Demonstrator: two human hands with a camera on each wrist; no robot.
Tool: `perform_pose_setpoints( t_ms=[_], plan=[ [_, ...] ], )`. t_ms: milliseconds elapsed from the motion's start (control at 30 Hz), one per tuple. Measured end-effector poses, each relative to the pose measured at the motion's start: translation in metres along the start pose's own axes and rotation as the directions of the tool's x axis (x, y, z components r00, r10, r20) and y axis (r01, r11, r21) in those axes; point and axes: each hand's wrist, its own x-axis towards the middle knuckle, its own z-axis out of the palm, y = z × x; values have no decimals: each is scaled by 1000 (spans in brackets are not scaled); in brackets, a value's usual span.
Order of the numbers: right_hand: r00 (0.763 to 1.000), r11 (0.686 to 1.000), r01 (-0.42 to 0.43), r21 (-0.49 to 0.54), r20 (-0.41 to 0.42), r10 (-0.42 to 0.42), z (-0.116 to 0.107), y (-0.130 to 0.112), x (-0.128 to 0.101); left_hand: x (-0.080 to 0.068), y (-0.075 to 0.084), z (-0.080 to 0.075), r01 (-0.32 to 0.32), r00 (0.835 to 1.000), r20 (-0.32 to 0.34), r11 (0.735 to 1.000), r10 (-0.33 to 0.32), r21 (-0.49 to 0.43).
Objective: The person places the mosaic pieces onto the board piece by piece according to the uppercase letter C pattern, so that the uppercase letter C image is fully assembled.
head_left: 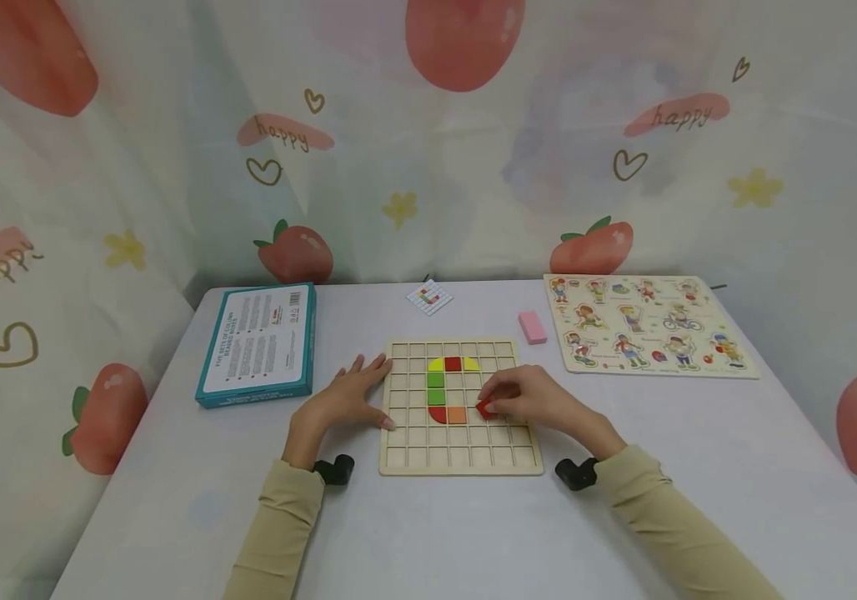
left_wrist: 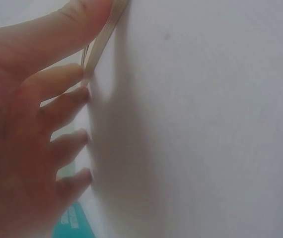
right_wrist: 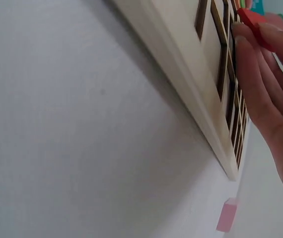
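A wooden grid board (head_left: 462, 469) lies on the table, with coloured tiles forming part of a ring in its cells. Green tiles (head_left: 436, 388) run down the left side, yellow rounded corners flank a red square (head_left: 453, 364) on top, and a red rounded corner (head_left: 438, 414) sits beside an orange square (head_left: 457, 415) below. My right hand (head_left: 529, 396) pinches a red tile (right_wrist: 254, 26) between thumb and fingers, close over the cells right of the orange square. My left hand (head_left: 342, 398) rests at the board's left edge, fingers spread and thumb on the rim.
A teal-edged box (head_left: 259, 342) lies at the left. Behind the board is a small pattern card (head_left: 429, 297), with a pink block (head_left: 532, 327) to its right. A wooden picture puzzle board (head_left: 646, 325) lies at the back right, near the patterned curtain.
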Motion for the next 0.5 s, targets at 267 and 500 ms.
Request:
perform_pose_setpoints(
  t_ms=[267,500],
  plan=[
    [999,998,-17,52,28,16,6,-5,3,0,0,1,4,1000,0,1000,-4,-4],
    [999,1000,-15,-27,28,16,6,-7,5,4,0,1,-6,1000,3,1000,6,1]
  ],
)
